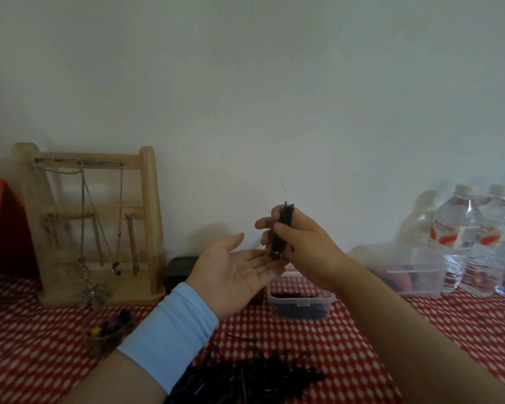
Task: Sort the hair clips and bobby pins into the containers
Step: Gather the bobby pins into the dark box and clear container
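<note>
While your right hand (301, 243) is raised at the centre of the frame, its thumb and curled fingers pinch a bundle of black bobby pins (285, 223) and hold it upright. The tips poke out above your knuckles and the lower ends hang below the hand.

Your left hand (231, 272) lies just under it, palm up, with the fingers straight, relaxed and spread like a tray. The bundle's lower end meets those fingers. A pale blue sleeve (172, 330) covers your left wrist. Your right forearm is bare and comes in from the lower right.

Now the pins: they are thin, dark and packed tight, too blurred to count. Directly below your hands sits a small clear container (301, 304) with more dark pins inside. At the bottom centre, a loose tangled pile of black pins (254, 371) sprawls on the red-and-white tablecloth (391, 330), near your left forearm.

Down at the lower left, a small cup (108, 333) holds coloured clips (108, 326): yellow, blue and dark ones. Over on the right, a larger clear box (408, 272) shows red and dark shapes, too hazy to name, with water bottles (461, 237) just beside it. At the left, a wooden jewellery stand (146, 223) hung with chains stands against the wall.
</note>
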The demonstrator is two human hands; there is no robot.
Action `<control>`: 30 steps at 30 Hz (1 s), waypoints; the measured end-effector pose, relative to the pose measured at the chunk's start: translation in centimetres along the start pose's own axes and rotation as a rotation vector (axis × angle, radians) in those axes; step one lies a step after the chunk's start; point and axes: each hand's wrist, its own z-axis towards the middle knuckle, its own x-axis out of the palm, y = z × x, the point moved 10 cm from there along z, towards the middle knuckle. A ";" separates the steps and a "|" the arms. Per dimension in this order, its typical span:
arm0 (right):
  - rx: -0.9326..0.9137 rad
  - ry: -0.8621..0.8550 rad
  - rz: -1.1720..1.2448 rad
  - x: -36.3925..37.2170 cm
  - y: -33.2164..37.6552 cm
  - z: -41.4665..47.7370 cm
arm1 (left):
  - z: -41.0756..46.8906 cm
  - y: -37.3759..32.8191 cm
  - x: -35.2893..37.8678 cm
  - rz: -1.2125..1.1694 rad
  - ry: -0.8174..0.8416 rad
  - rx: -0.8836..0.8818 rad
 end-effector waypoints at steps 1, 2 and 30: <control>0.007 0.023 0.003 0.2 0.0 0.0 | 0.0 0.0 0.0 -0.007 0.010 0.001; 0.014 0.046 -0.013 0.5 -0.1 0.0 | 0.1 0.0 0.1 -0.018 0.028 -0.001; 0.304 0.381 -1.255 -3.4 -4.9 -0.8 | 0.3 -4.4 4.4 1.985 -0.038 0.660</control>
